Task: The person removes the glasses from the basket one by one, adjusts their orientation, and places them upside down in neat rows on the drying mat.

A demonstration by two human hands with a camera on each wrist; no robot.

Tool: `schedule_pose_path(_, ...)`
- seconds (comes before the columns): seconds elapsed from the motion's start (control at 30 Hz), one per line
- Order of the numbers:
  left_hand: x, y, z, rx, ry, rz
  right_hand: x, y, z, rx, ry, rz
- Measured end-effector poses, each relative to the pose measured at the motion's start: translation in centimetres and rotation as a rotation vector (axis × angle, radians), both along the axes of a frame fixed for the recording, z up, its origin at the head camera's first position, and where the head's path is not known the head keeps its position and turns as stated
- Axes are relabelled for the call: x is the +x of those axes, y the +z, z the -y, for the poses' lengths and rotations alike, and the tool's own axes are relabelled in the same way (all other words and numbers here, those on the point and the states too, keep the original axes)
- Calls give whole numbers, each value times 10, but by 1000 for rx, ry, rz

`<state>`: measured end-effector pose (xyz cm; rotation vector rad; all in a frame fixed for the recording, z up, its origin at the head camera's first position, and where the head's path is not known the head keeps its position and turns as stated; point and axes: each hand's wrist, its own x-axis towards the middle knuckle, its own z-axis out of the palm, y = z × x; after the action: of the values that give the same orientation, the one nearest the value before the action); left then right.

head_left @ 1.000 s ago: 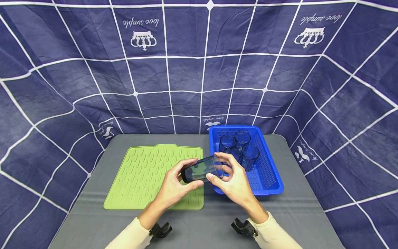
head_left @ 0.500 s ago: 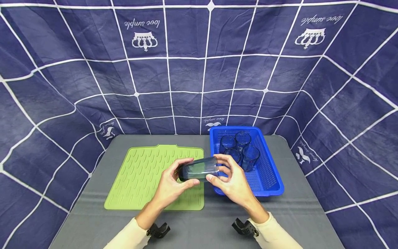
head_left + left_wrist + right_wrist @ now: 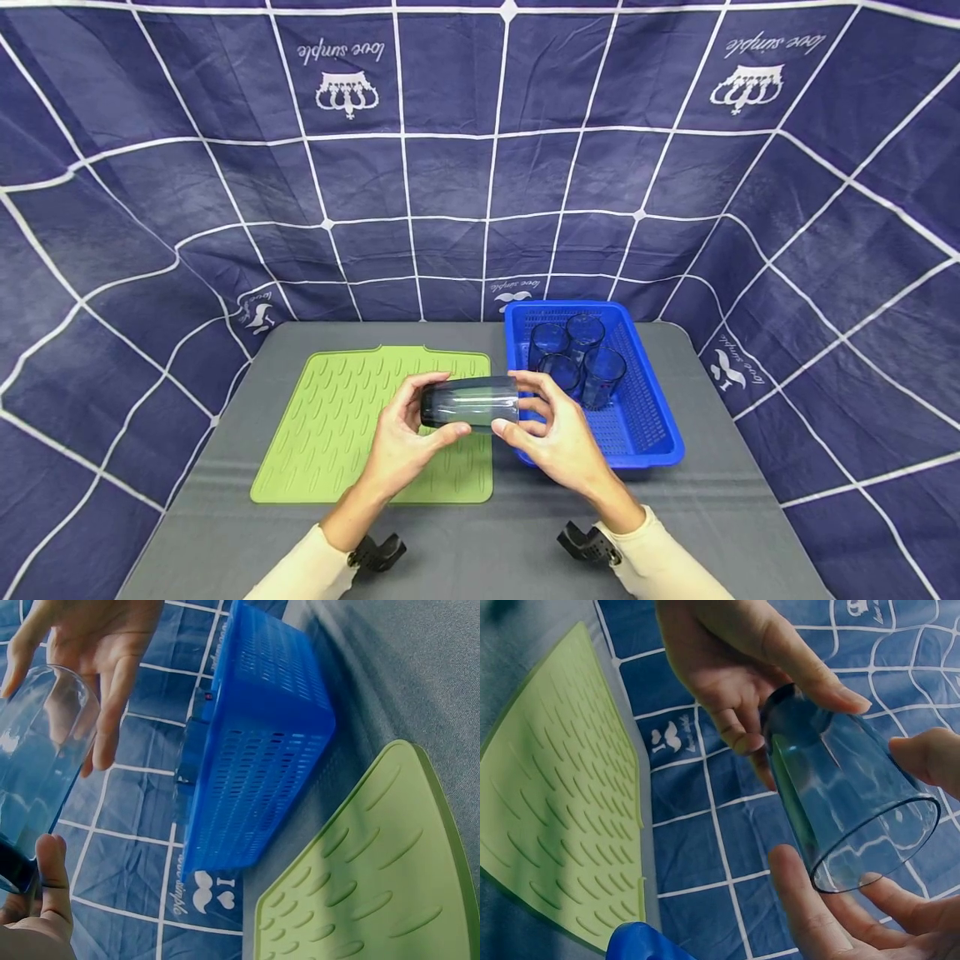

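Note:
A blue-grey tinted drinking glass (image 3: 471, 403) lies sideways in the air between both hands, over the right part of a green ridged mat (image 3: 322, 433). My left hand (image 3: 397, 437) grips its dark, thick base end, thumb in front and fingers behind. At the rim end, my right hand (image 3: 562, 437) holds it with the thumb on the near side and fingers spread on the far side. The right wrist view shows the glass (image 3: 840, 772) with its open mouth toward the right hand and nothing inside.
Right of the mat stands a blue perforated basket (image 3: 670, 460). Several similar glasses (image 3: 603, 379) are upright in its back left part. Grey cloth (image 3: 480, 550) covers the table, and a blue checked curtain (image 3: 450, 183) encloses the back and sides.
The glass has turned from tilted to nearly level, and its mouth has swung away from the head view. Both hands have shifted slightly left with it, the left one more.

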<state>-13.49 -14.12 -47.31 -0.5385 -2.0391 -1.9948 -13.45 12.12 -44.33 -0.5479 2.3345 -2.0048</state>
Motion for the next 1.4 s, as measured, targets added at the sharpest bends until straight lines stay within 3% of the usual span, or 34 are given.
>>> schedule_pose_path(0.8, -1, 11, 20, -6, 81, -33, -3, -2, -3, 54, 14, -46)
schedule_pose_path(1.4, -5, 10, 46, -58, 192, -19, -8, -3, -16, 258, -51, -228)
